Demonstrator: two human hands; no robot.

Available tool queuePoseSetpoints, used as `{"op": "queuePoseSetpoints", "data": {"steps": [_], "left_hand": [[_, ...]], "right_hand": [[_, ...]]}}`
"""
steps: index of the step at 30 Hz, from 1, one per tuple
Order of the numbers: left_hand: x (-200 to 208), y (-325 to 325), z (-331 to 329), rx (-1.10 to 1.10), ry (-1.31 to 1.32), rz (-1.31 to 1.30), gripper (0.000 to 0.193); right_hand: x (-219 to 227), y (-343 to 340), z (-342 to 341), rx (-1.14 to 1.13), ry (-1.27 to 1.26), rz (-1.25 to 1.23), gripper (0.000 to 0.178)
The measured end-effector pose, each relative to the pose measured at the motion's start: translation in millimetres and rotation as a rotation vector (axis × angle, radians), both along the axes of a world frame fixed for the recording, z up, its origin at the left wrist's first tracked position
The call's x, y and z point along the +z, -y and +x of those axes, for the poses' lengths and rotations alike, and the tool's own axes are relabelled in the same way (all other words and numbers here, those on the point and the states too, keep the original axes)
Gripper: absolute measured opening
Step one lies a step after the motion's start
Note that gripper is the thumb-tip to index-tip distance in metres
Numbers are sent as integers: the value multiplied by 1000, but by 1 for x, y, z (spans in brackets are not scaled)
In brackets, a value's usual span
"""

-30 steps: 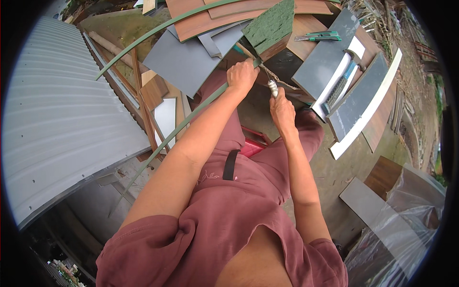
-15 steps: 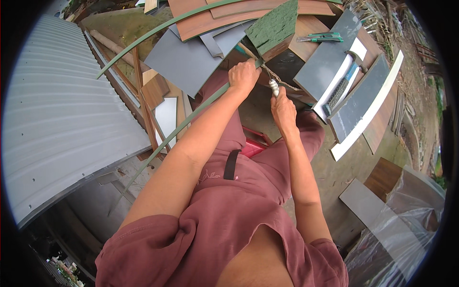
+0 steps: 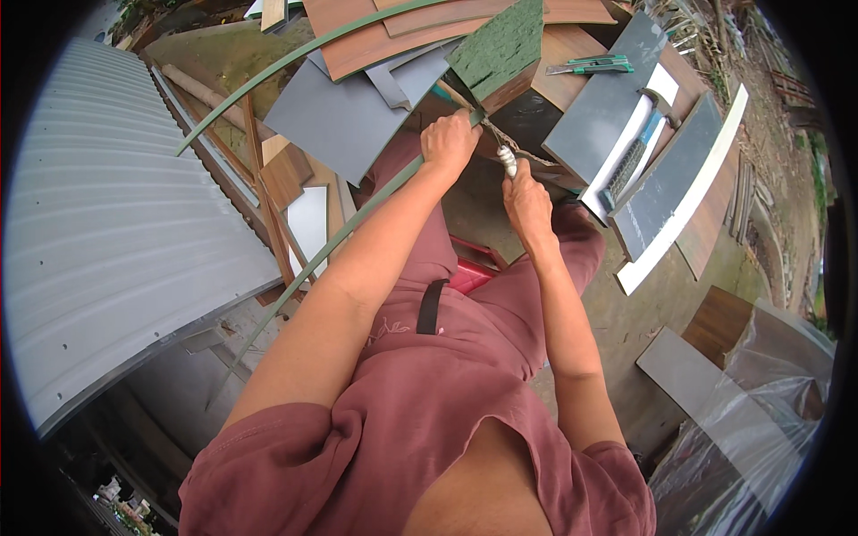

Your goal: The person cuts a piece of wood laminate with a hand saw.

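Observation:
My left hand (image 3: 450,141) is closed around a long green strip (image 3: 380,198) that looks like split bamboo. The strip runs back under my left forearm, and its short end pokes out past my fingers. My right hand (image 3: 527,204) grips a knife by its white wrapped handle (image 3: 507,161). Its thin blade points up toward the strip's end, just right of my left fist; whether it touches the strip I cannot tell. Just beyond both hands stands a block with a rough green top (image 3: 499,55).
A second green strip (image 3: 259,79) arches across the far left. Grey boards (image 3: 344,121) and brown boards (image 3: 357,49) lie ahead. A green-handled cutter (image 3: 590,65) and a blue-handled tool (image 3: 636,152) rest on boards at right. Corrugated metal (image 3: 116,232) fills the left; plastic sheeting (image 3: 760,420) hangs lower right.
The whole view has shifted slightly left. Both hands keep their grips, and the knife handle stays close to my left fist with barely any movement.

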State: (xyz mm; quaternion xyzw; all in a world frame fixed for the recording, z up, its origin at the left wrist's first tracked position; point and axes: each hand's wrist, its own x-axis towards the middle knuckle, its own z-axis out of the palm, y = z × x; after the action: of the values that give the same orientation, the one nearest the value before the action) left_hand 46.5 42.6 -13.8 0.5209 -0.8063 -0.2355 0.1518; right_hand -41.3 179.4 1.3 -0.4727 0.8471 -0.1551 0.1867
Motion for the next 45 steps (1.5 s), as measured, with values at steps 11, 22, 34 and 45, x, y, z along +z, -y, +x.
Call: {"op": "queuePoseSetpoints", "data": {"steps": [11,22,34,45], "left_hand": [[-6,-3,-12,-15,-4,9,26],[-8,3,-10,-36,89,-98,36],[-6,-3,-8,-43,76,-51,37],[-12,4,2,-92,75,-147,37]], "right_hand": [[-6,5,-6,-21,-13,-101,23],[-24,-38,-9,-4,-142,-175,11],[-14,-49,-12,21,-75,-98,10],[-5,-14,-11,85,-21,-149,15]]}}
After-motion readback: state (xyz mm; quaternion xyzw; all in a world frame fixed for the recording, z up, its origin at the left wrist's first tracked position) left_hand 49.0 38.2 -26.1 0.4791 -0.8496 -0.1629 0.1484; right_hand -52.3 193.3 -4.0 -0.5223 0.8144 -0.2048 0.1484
